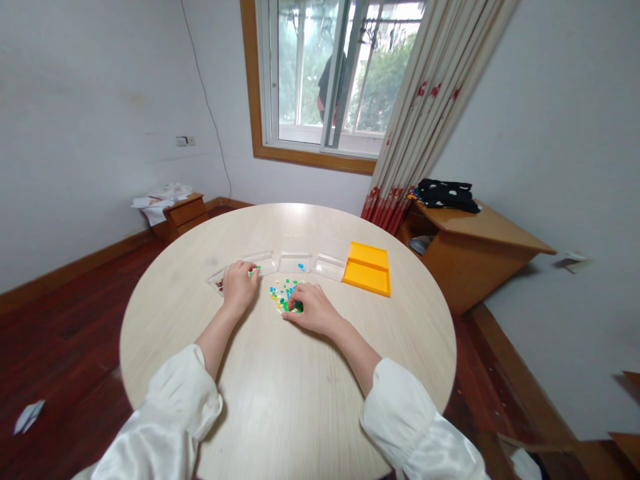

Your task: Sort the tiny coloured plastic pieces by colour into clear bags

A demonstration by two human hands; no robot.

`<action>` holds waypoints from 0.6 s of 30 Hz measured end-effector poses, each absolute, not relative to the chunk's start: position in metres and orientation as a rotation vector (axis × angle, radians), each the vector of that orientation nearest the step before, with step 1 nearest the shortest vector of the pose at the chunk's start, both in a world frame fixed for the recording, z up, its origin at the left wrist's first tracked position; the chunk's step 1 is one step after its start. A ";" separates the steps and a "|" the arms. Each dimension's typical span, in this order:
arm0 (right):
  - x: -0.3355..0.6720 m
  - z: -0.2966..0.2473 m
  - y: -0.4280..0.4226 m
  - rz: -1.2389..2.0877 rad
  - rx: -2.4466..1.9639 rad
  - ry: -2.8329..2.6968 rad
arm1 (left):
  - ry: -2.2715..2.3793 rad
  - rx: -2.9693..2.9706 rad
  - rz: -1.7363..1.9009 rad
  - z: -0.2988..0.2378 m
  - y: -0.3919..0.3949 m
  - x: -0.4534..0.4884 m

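Small loose bricks (277,297) in green, blue, yellow and white lie in a pile on the table. Over the pile's right side is my right hand (316,309), fingers curled down and thumb low among the pieces; what it grips, if anything, is hidden. My left hand (240,287) reaches to the second clear box (267,264), fingertips pinched together at its near side. Green bits show at those fingertips, but I cannot tell whether they are held or lie in the box. Partly behind the left hand, the leftmost clear box (215,279) contains brown pieces.
A clear box (287,261) with blue pieces and another clear box (327,267) continue the arc rightward. Next to them is an open yellow case (367,277). All stand on a round table (290,400). A wooden desk (493,230) is at right, a small cabinet (186,212) at left.
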State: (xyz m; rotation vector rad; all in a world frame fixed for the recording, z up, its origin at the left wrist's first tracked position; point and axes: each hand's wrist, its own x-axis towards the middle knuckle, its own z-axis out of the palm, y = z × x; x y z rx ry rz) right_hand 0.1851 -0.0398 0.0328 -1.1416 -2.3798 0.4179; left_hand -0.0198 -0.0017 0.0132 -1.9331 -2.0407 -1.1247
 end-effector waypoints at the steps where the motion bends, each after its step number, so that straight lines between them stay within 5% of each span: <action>1: 0.185 0.033 -0.040 0.413 -1.157 -2.392 | -2.049 -1.926 -1.094 0.012 -0.001 -0.021; 18: 0.184 0.030 -0.038 0.402 -1.181 -2.430 | -2.122 -1.928 -0.952 0.007 0.004 -0.025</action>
